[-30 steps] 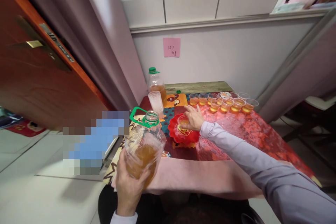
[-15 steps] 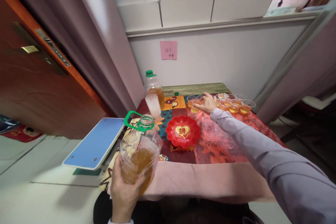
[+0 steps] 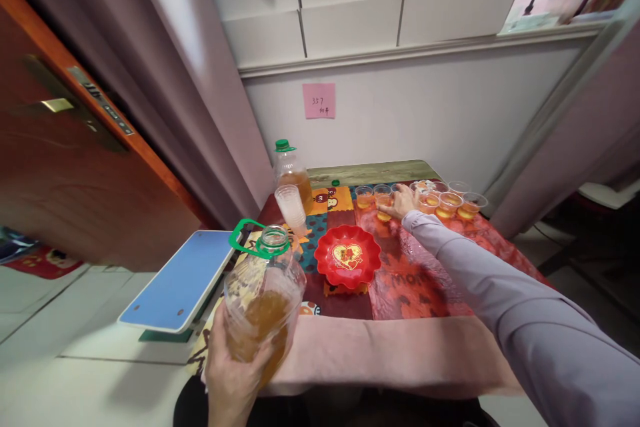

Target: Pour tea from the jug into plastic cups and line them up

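Head view: right hand (image 3: 403,201) has carried the small clear plastic cup of amber liquid (image 3: 384,203) from the red scalloped plate (image 3: 347,256) to the far cup row, fingers around it; left hand (image 3: 231,373) fingers grip the clear open jug of amber liquid (image 3: 260,303), near left of desk.

Open bench (image 3: 425,293) on the near right, nothing standing on the cloth there. Far edge is crowded: a row of filled cups (image 3: 440,199) shoulder to shoulder. Left lane is tight, with the capped bottle (image 3: 289,170) and cup stack (image 3: 292,208) just beside the red dish (image 3: 347,255).
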A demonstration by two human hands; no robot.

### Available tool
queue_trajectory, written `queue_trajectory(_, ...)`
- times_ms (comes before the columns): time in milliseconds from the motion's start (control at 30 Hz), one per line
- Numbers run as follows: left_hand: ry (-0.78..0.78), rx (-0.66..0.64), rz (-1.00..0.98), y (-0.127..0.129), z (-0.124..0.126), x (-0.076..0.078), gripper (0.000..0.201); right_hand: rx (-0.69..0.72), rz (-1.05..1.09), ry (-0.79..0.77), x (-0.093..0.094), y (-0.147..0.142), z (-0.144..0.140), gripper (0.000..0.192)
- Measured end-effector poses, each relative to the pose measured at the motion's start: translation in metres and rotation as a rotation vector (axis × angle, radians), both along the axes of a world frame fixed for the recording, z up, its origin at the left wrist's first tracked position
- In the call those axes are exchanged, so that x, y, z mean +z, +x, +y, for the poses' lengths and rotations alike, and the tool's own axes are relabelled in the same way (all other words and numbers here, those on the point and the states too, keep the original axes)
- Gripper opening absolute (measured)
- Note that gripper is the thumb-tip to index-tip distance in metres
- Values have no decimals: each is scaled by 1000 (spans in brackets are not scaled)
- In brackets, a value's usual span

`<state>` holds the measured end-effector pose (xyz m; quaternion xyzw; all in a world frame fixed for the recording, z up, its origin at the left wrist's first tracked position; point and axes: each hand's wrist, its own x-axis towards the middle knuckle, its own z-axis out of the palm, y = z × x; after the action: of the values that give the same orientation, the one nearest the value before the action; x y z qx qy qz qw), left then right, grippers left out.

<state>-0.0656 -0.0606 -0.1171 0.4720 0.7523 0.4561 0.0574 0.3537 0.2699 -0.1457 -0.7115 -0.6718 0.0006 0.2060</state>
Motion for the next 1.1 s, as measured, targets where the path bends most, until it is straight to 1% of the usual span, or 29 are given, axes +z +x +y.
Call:
queue_trajectory(133, -15, 20, -11, 1, -1, 2, 113, -11, -40, -36, 1, -2, -2, 61)
queue_trajectory(233, -10, 16, -24, 2, -1, 2, 113, -18, -69, -46, 6, -4, -7, 63)
queue_trajectory(333, 18, -1, -22, 2, -2, 1, 113, -23, -79, -22, 18, -11, -16, 68)
queue_trajectory(400, 36, -32, -14, 2, -3, -1, 109, 30, -58, 63, 32, -23, -27, 68)
queue_trajectory(467, 48, -66, -9, 1, -4, -2, 104, 181, 0, 154, 47, -45, -43, 60)
queue_trajectory(500, 51, -74, -7, 1, -5, -2, 103, 288, 39, 173, 55, -60, -54, 52)
queue_trajectory(533, 51, -76, -5, 2, -5, -3, 102, 416, 78, 146, 61, -76, -65, 45)
queue_trajectory(567, 51, -74, -4, 2, -5, -3, 102, 505, 121, 93, 66, -95, -78, 40)
queue_trajectory(600, 53, -70, -3, 3, -5, -4, 102, 551, 158, 41, 70, -114, -91, 35)
queue_trajectory(667, 66, -69, 0, 4, -4, -4, 102, 623, 149, -75, 73, -154, -115, 31)
queue_trajectory(733, 82, -83, -3, 6, -2, -4, 102, 654, 92, -193, 72, -189, -132, 33)
queue_trajectory(800, 91, -106, -8, 7, -1, -3, 103, 664, 54, -258, 68, -217, -142, 34)
queue_trajectory(867, 94, -128, -5, 8, -1, -1, 102, 664, 44, -279, 67, -236, -145, 29)
queue_trajectory(933, 94, -138, 16, 8, -1, 0, 102, 658, 44, -279, 68, -244, -145, 26)
queue_trajectory(1000, 93, -142, 42, 8, -2, 2, 101, 648, 46, -261, 73, -242, -143, 26)
queue_trajectory(1100, 103, -132, 71, 9, -1, 4, 101, 611, 52, -192, 80, -218, -141, 28)
